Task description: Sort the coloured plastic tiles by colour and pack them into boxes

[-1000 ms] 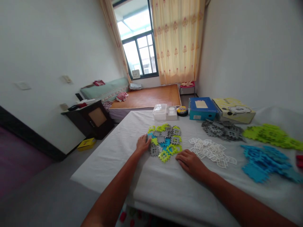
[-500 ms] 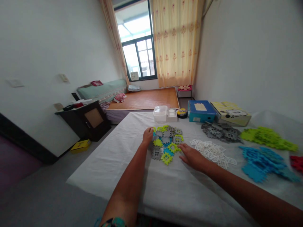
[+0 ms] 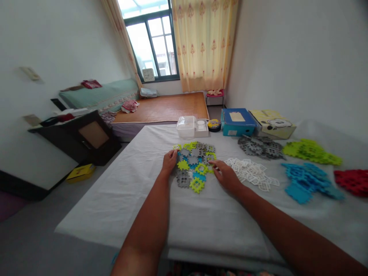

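Mixed-colour plastic pieces point(image 3: 193, 161) are clustered on the white-covered table point(image 3: 123, 184). Their left edge is met by the left hand point(image 3: 169, 161), fingers bunched; their right edge by the right hand point(image 3: 227, 175), fingers partly extended. Whether either grips a piece cannot be told.

Left grip point(image 3: 169, 161) and right grip point(image 3: 225, 174) flank mixed toothed pieces point(image 3: 193, 160) on white cloth point(image 3: 126, 191)

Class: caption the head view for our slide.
Left hand and right hand at opposite sides of a mixed-colour cluster of toothed pieces, single-colour piles to the right.
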The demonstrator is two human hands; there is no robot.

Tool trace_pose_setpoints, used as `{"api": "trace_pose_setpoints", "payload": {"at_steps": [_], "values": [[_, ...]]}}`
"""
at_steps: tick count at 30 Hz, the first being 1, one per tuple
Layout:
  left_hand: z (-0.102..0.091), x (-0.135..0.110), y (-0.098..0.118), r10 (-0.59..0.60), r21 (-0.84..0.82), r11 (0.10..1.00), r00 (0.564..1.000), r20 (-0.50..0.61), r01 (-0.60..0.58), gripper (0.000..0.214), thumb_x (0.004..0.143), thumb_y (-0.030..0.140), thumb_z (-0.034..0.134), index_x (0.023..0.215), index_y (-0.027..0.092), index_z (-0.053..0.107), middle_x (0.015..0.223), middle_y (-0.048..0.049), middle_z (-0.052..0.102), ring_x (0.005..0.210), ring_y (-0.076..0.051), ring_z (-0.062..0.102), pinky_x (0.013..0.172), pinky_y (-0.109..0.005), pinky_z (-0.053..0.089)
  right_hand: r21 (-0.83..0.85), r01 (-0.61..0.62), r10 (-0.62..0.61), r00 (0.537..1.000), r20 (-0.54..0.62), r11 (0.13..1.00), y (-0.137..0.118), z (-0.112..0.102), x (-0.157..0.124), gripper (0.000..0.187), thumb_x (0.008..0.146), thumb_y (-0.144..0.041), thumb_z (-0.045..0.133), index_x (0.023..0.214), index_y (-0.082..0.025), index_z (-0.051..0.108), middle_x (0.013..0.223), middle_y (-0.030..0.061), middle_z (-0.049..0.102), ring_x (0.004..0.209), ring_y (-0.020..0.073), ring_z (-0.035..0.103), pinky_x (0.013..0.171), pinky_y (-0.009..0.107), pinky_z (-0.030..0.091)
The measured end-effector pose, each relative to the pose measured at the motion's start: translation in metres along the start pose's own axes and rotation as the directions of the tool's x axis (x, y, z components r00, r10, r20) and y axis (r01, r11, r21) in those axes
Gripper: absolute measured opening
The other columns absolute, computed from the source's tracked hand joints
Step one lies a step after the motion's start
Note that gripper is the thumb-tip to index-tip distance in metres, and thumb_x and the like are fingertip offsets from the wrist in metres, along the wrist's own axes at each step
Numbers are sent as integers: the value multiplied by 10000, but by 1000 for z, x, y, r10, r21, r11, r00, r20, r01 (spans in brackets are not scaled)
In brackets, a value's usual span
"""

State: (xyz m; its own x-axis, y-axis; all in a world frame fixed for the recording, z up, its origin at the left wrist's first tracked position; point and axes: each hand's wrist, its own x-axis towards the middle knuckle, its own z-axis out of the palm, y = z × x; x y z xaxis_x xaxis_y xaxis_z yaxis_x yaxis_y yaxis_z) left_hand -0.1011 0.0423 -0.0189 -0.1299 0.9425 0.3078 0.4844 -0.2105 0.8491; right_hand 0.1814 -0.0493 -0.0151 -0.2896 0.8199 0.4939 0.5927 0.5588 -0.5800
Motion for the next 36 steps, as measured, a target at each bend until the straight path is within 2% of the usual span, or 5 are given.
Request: {"api": "trace_pose_setpoints", "payload": {"at_steps": [7,20,25,30,36], "values": [[-1,0,4,8,32,999,999,33,-10,387,865,407,476,1010,150,726,1006,-58,732,933,-199,639,862,-292,473,-271,135,-56,958,280,953,-15,9,-1,278,909,-339,573,1164,-245,632,1322,79,585,1147,267,516,944,464,431],[-9,3,8,26,113,993,996,83,-35,449,807,479,491,1044,168,712,1009,-55,736,937,-230,652,825,-307,498,-147,167,-160,985,56,975,-48,-62,-13,197,926,-277,525,1097,-251,619,1363,64,552,1204,201,526,1006,387,421],[-11,6,8,21,158,987,996,82,-34,441,768,493,502,1011,198,720,963,-51,745,892,-243,664,762,-315,522,-408,-95,39,989,-142,908,40,-159,-42,213,872,-225,522,1051,-208,636,1273,98,616,1155,233,569,1013,421,421],[-12,7,9,27,174,984,997,78,-40,402,733,483,524,972,231,726,922,-32,751,821,-243,671,730,-326,534,-581,-582,394,813,-429,569,156,-255,-68,247,855,-221,503,1026,-131,657,1137,162,662,1085,285,601,951,418,456],[-12,4,10,17,166,986,997,81,-30,423,758,465,522,1015,196,722,972,-55,745,887,-244,668,788,-334,525,-627,-646,498,753,-430,436,177,-279,-45,425,856,-278,544,1231,-80,573,1318,235,543,1164,337,544,947,486,446]]}}
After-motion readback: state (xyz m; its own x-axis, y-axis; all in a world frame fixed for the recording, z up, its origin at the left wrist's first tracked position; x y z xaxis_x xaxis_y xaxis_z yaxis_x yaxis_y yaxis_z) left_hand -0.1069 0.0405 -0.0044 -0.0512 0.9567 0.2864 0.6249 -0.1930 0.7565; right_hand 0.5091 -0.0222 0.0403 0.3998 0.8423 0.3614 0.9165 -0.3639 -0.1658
